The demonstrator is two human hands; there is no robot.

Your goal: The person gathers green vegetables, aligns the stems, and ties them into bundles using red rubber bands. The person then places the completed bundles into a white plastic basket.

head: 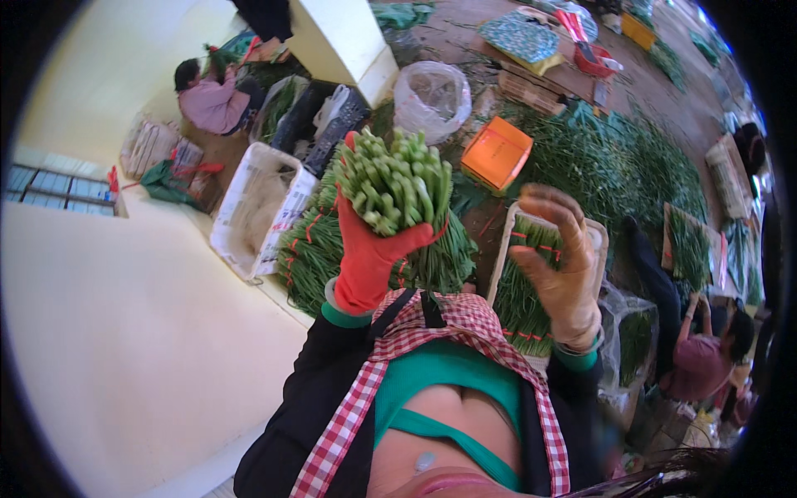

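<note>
My left hand (367, 264), in a red rubber glove, grips a thick bundle of green vegetable stems (398, 187). The cut ends face up towards me, and the leafy part hangs below. A red tie shows at the bundle's right side, by my thumb. To the right, my right hand (560, 267), in a tan glove, is raised with fingers curved and apart, nothing between them. Below it stands a white crate (501, 261) holding red-tied green bundles (526, 280). More tied bundles (311, 249) are piled behind and left of my left hand.
A white plastic crate (255, 211) leans at the left by a pale wall (124, 311). Ahead are a clear plastic bag (433, 103), an orange box (497, 152) and a heap of loose greens (610, 162). People sit at left (212, 103) and right (700, 367).
</note>
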